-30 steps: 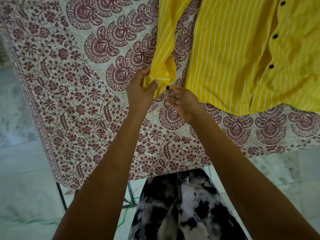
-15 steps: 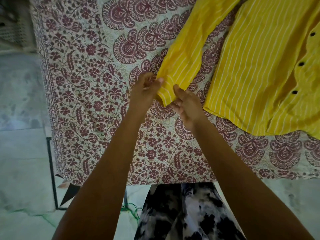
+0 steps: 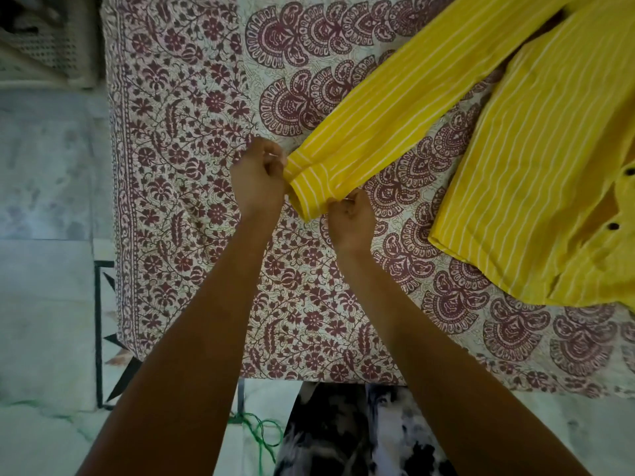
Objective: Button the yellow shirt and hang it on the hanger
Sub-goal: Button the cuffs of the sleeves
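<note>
The yellow shirt (image 3: 536,173), white-striped with dark buttons, lies flat on the printed cloth (image 3: 192,166). Its sleeve cuff is pinched between the left hand (image 3: 258,182) and the right hand (image 3: 350,214), body beyond the right hand.

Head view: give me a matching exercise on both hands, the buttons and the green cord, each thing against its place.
Things:
1 left hand
2 right hand
3 buttons
4 green cord

Places:
a on the floor
b grips the cuff's far corner
c on the shirt front
d pinches the cuff's near edge

Pairs: 1-b, 2-d, 3-c, 4-a
</note>
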Available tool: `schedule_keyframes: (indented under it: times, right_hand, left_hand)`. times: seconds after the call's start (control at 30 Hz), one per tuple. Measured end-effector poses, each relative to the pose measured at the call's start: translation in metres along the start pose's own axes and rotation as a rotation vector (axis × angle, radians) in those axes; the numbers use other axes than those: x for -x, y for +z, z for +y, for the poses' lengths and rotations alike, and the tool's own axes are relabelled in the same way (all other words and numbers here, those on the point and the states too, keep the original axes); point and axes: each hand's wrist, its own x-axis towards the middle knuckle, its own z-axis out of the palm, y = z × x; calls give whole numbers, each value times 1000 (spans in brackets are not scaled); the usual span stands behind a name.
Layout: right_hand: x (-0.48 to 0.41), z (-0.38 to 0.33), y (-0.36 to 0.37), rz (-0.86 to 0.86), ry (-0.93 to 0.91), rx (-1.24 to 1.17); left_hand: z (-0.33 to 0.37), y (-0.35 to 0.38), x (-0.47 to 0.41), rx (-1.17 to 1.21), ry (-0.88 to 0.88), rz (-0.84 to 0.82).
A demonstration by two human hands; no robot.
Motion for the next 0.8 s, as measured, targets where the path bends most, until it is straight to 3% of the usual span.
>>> schedule_keyframes:
  times: [0.13,0.23,0.3,0.4,0.47,0.6,0.67,0.8]
  right_hand:
    - [-6,2,4,52,-93,117]
    - [-12,10,7,-4,55,70]
    - [-16,15,6,-54,199,-72]
    - [-17,13,1,-60,318,-140]
    - [-15,9,-3,-80,356,-256]
    - [-13,4,-3,-115,235,-311]
    - [-14,3,0,-120,164,-229]
    - [-14,2,10,-42,129,-3]
  left_hand:
    - [-8,8,-11,-192,84,-23]
    - [-21,8,-11,-121,12,-77]
    - [-30,6,-11,-42,58,-181]
    - [-38,2,-1,13,255,-474]
    - [-41,4,4,-17,298,-531]
    - [-29,5,-1,-7,193,-145]
    - [-24,3,-8,-27,156,4]
    - [-34,-3,-7,-296,380,-48]
